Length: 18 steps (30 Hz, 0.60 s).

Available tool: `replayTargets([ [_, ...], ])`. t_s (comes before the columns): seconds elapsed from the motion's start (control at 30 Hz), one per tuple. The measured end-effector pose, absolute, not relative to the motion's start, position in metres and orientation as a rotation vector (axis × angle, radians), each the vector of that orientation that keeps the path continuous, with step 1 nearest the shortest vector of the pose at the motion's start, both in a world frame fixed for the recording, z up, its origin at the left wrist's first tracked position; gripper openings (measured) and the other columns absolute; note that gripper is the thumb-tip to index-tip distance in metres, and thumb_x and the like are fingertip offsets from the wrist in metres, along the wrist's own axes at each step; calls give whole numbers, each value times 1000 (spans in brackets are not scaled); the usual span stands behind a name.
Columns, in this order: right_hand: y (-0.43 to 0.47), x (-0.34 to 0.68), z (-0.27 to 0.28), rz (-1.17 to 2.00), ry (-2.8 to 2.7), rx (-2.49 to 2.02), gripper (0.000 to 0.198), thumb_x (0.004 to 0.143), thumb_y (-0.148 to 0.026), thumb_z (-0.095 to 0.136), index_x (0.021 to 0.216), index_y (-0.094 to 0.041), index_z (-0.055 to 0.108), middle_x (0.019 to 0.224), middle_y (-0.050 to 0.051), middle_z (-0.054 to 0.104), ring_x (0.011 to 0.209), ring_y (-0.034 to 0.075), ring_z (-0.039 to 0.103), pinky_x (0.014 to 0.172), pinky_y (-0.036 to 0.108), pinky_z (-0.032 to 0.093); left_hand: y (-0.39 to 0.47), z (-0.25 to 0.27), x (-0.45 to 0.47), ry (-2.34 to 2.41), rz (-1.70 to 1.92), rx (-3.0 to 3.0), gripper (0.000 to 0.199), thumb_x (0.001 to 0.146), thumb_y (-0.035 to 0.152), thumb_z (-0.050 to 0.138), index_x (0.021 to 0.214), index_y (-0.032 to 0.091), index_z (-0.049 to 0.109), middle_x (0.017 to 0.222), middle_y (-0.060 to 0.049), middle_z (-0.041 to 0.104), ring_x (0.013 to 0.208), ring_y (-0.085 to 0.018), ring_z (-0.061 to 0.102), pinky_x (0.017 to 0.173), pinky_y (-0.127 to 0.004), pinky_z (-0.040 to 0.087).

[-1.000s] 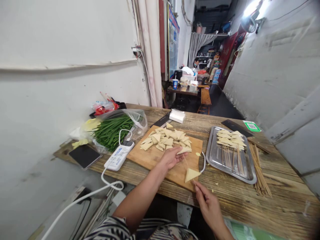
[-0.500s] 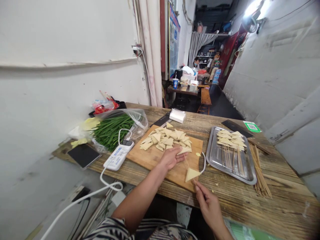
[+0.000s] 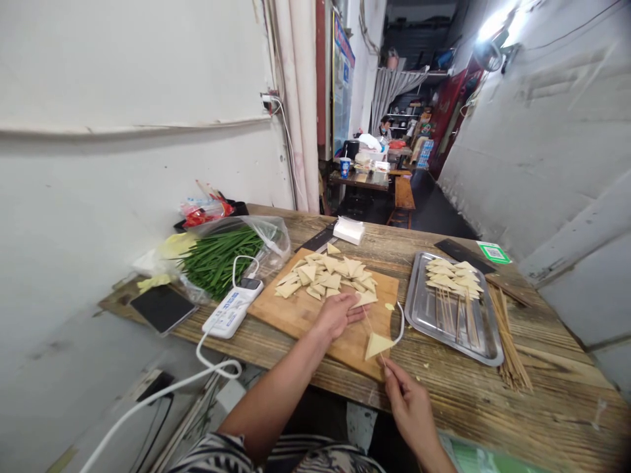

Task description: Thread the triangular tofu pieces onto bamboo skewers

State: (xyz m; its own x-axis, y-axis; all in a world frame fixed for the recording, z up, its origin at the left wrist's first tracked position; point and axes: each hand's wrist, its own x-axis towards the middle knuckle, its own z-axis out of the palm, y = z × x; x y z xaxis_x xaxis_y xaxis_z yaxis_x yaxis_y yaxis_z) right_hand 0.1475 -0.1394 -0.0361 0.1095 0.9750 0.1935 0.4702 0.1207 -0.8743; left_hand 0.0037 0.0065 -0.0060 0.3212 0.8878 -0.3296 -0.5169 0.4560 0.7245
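- The left hand (image 3: 338, 314) lies on the wooden cutting board (image 3: 296, 312), its fingers closed on one tofu triangle (image 3: 365, 297) at the near edge of the pile of cut triangles (image 3: 328, 274).
- The right hand (image 3: 409, 402) pinches the lower end of a thin bamboo skewer (image 3: 371, 332); one triangle piece (image 3: 377, 343) is already threaded on it, over the board's near right corner.
- Compared with one second ago, almost nothing has moved: both hands keep the same grip and place, only the camera shifts a little. I judge that the next piece is picked but not yet pushed on the stick.
- To the right, the metal tray (image 3: 424, 309) holds finished skewers (image 3: 453, 289); loose sticks (image 3: 507, 335) lie beside it on the table.
- To the left are a bag of green chives (image 3: 221, 259), a power strip (image 3: 229, 312) and a phone (image 3: 162, 307).
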Motion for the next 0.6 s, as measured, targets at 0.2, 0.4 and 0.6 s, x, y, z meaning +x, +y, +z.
replayTargets([
  [0.2,-136,145,-36,659,-1525,-1477,39,86,-39,42,103,-11,64,95,12,67,82,21,64,71,28,52,4,-4,4,787,984,581,19,67,21,67,79,9,59,88,-14,65,80,-22,64,75,-35,50],
  [0.4,-133,141,-35,646,-1522,-1470,39,86,-39,41,103,-13,64,96,12,67,85,20,64,73,27,52,2,-4,4,783,979,588,18,66,20,68,76,9,58,83,-12,66,78,-21,64,75,-35,50],
  [0.6,-131,138,-39,614,-1514,-1478,39,86,-40,41,104,-12,63,98,12,66,86,20,64,74,27,52,0,-6,5,760,987,590,21,66,23,68,78,10,58,86,-12,65,79,-21,64,76,-35,49],
])
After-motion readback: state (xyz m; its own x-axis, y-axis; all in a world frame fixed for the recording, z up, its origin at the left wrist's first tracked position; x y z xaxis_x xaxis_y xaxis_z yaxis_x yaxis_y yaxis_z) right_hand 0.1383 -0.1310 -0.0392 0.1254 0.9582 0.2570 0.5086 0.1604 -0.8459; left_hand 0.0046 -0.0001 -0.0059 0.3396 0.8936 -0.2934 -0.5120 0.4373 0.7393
